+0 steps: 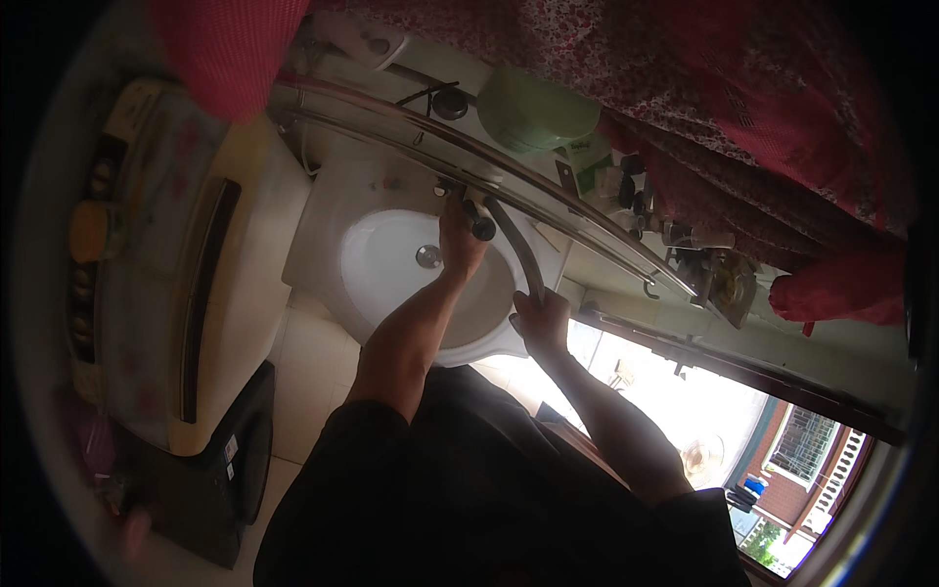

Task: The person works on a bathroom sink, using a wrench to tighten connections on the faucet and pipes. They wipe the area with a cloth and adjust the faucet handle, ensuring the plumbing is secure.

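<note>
A white washbasin (377, 256) with a metal drain (428, 256) lies in front of me. My left hand (462, 243) reaches over the basin to the tap area at its back edge. Its fingers are closed around something there, beside a dark round-ended piece (481, 228); what exactly it grips is hidden. My right hand (543, 321) is wrapped round the lower end of a grey curved hose (518, 243) at the basin's right side. The hose's upper end bends toward my left hand; whether it joins the tap cannot be made out.
A cream washing machine (249, 245) stands at the left, a black bin-like box (249, 470) below it. Metal towel rails (421, 137) cross above the basin. Red patterned cloths (724, 108) hang at upper right, a green basin (533, 110) behind. A bright doorway (675, 401) opens at right.
</note>
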A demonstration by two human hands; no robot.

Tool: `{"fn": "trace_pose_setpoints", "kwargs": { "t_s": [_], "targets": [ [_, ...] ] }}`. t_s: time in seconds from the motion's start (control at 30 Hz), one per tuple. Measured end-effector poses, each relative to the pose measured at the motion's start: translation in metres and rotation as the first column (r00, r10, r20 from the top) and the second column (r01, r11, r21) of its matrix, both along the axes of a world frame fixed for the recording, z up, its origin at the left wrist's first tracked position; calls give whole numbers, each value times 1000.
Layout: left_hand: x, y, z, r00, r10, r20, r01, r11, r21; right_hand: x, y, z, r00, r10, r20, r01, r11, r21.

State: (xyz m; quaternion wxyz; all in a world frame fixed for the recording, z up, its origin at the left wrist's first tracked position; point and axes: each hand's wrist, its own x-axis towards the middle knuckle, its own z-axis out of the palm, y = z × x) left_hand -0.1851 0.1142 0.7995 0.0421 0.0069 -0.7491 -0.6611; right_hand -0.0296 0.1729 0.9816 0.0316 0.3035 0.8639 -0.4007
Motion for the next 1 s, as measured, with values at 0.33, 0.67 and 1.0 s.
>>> {"fn": "trace_pose_setpoints", "kwargs": {
  "t_s": [0.33, 0.67, 1.0],
  "targets": [
    [-3, 0, 5, 994, 54, -93, -62, 994, -93, -6, 16, -20, 998, -34, 48, 38, 995, -90],
    [-9, 9, -1, 996, 56, -68, -64, 991, -116, 4, 20, -34, 961, 86, -263, -97, 995, -28],
    [7, 1, 12, 987, 78, -143, -94, 989, -110, -38, 22, 18, 982, 89, 165, -65, 987, -148]
  ]
}}
